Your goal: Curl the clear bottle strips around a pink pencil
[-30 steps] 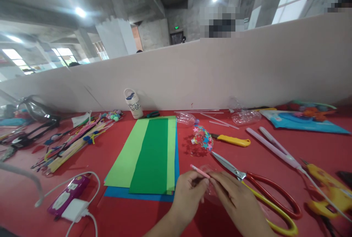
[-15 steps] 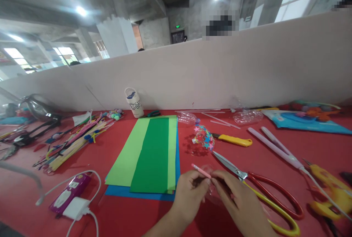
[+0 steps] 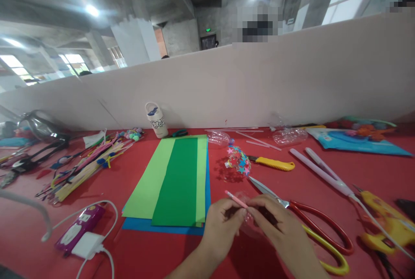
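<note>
A thin pink stick (image 3: 236, 199) with a pale band near its tip is pinched in the fingers of my left hand (image 3: 220, 225). Close against it, my right hand (image 3: 275, 223) has thumb and fingers closed at the stick's lower end. Whether the stick is a straw or a pencil I cannot tell. Beneath and between both hands shows a clear plastic piece (image 3: 252, 226), partly hidden. Beyond them lies a clear plastic piece with coloured stars (image 3: 239, 161). Large scissors (image 3: 269, 191) with red and yellow handles lie half open beside my right hand.
Stacked green paper (image 3: 177, 179) lies left of my hands. A yellow utility knife (image 3: 274, 164), a pink hair straightener (image 3: 319, 173) and a yellow glue gun (image 3: 385, 218) are to the right. Pipe cleaners (image 3: 87, 171), a purple power bank (image 3: 81, 227) and a white cup (image 3: 157, 121) stand or lie leftward.
The view has shifted slightly, so everything on the table appears a little further left. Both hands keep the pink stick pinched in nearly the same pose.
</note>
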`<state>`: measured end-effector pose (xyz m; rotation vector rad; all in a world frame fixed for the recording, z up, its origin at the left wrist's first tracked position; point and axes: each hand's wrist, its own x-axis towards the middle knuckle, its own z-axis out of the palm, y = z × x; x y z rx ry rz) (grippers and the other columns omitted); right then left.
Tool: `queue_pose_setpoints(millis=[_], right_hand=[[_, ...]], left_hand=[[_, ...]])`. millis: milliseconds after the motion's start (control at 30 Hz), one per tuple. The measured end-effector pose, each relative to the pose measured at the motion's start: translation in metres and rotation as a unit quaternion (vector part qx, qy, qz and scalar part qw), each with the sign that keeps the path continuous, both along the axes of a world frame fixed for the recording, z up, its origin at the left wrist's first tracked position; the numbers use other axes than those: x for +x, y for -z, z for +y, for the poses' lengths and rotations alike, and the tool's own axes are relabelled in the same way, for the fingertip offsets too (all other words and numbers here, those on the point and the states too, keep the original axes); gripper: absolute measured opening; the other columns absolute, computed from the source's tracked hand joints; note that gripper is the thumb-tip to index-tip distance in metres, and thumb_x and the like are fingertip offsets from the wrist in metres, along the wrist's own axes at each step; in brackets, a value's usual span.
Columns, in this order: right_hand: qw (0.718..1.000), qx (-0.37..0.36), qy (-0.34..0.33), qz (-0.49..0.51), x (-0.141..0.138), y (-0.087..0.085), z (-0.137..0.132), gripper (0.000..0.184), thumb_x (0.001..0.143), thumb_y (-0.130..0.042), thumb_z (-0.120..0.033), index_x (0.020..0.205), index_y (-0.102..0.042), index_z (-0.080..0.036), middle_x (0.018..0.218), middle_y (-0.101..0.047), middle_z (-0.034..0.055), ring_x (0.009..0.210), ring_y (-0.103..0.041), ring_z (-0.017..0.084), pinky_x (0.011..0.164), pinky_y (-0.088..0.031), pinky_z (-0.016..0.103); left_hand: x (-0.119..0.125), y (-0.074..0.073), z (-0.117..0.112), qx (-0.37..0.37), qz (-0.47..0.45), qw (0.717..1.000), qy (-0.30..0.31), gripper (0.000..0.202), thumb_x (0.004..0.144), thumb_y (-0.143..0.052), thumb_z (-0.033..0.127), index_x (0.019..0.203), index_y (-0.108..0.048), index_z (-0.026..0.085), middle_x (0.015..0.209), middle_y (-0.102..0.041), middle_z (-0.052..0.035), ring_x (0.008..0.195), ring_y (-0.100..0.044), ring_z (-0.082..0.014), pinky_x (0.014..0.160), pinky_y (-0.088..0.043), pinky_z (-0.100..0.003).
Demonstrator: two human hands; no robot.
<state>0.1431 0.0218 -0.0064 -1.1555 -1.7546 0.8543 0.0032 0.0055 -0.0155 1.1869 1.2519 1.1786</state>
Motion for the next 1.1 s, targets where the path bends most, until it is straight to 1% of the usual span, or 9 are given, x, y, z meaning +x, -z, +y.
queue_pose_setpoints(millis=[67,167,367,433,533,633,733,867,1100], right_hand=[[1.0,-0.002,0.002,0.001,0.0,-0.001,0.0,0.018,0.082,-0.053,-0.034,0.075,-0.064,-0.021,0.071,-0.063,0.0028,0.064,-0.06,0.017,0.061,-0.049,0.026],[1.0,0.001,-0.007,0.006,0.001,-0.001,0.0,0.017,0.082,-0.053,-0.032,0.073,-0.063,-0.021,0.072,-0.062,0.0026,0.065,-0.059,0.017,0.061,-0.048,0.026],[0.999,-0.034,-0.023,0.024,0.003,-0.001,-0.002,0.016,0.084,-0.054,-0.031,0.075,-0.062,-0.021,0.072,-0.06,0.0014,0.065,-0.057,0.016,0.06,-0.047,0.024],[0.999,-0.018,-0.019,0.025,0.003,-0.001,-0.003,0.015,0.085,-0.053,-0.03,0.077,-0.062,-0.021,0.074,-0.06,0.0015,0.067,-0.058,0.016,0.061,-0.047,0.024],[0.999,0.027,-0.009,0.021,0.002,0.001,-0.005,0.016,0.087,-0.052,-0.029,0.077,-0.061,-0.021,0.076,-0.06,0.0022,0.069,-0.058,0.016,0.063,-0.047,0.025],[0.999,0.053,-0.006,0.011,0.001,0.001,-0.007,0.017,0.089,-0.051,-0.029,0.077,-0.06,-0.02,0.076,-0.059,0.0027,0.069,-0.058,0.016,0.061,-0.046,0.025],[0.998,0.06,-0.01,-0.002,0.002,0.0,-0.008,0.018,0.089,-0.05,-0.028,0.076,-0.06,-0.02,0.075,-0.059,0.0028,0.068,-0.058,0.016,0.061,-0.046,0.025],[0.998,0.062,-0.012,-0.014,0.002,-0.003,-0.009,0.019,0.089,-0.05,-0.03,0.076,-0.061,-0.021,0.075,-0.06,0.0031,0.067,-0.058,0.017,0.059,-0.046,0.025],[0.998,0.066,-0.008,-0.01,0.001,-0.002,-0.01,0.02,0.089,-0.05,-0.03,0.075,-0.061,-0.02,0.072,-0.06,0.0022,0.064,-0.058,0.016,0.058,-0.046,0.025]], left_hand=[[-0.001,0.0,0.0,0.005,0.004,1.0,0.001,0.013,0.073,-0.058,0.026,0.069,-0.062,0.014,0.047,-0.043,0.0063,0.039,-0.038,-0.0064,0.041,-0.03,-0.02],[-0.002,0.0,0.001,0.014,0.007,1.0,0.0,0.013,0.073,-0.058,0.025,0.069,-0.062,0.014,0.05,-0.046,0.0052,0.041,-0.04,-0.0066,0.042,-0.031,-0.02],[-0.003,0.0,0.0,0.029,0.027,0.999,0.007,0.013,0.075,-0.057,0.024,0.069,-0.063,0.014,0.051,-0.045,0.0052,0.041,-0.04,-0.0067,0.042,-0.031,-0.02],[-0.003,-0.002,-0.001,0.028,0.036,0.999,0.007,0.013,0.075,-0.057,0.025,0.072,-0.063,0.014,0.054,-0.048,0.0045,0.042,-0.04,-0.0067,0.042,-0.031,-0.02],[-0.004,-0.005,-0.004,0.025,0.048,0.999,0.008,0.014,0.076,-0.056,0.026,0.076,-0.063,0.014,0.06,-0.053,0.0023,0.044,-0.042,-0.0071,0.043,-0.033,-0.02],[-0.005,-0.007,-0.007,0.043,0.066,0.997,0.007,0.013,0.076,-0.056,0.025,0.077,-0.064,0.014,0.063,-0.054,0.0011,0.048,-0.044,-0.0079,0.046,-0.036,-0.02],[-0.005,-0.008,-0.008,0.052,0.077,0.996,-0.002,0.012,0.076,-0.057,0.024,0.076,-0.065,0.014,0.063,-0.055,0.0007,0.05,-0.044,-0.0086,0.048,-0.036,-0.02],[-0.004,-0.009,-0.007,0.042,0.072,0.996,-0.014,0.012,0.075,-0.058,0.024,0.072,-0.064,0.014,0.062,-0.054,0.0003,0.049,-0.044,-0.0085,0.047,-0.036,-0.021],[-0.002,-0.008,-0.006,0.02,0.055,0.998,-0.02,0.01,0.073,-0.057,0.024,0.071,-0.06,0.014,0.058,-0.05,0.0025,0.047,-0.041,-0.0081,0.046,-0.034,-0.021]])
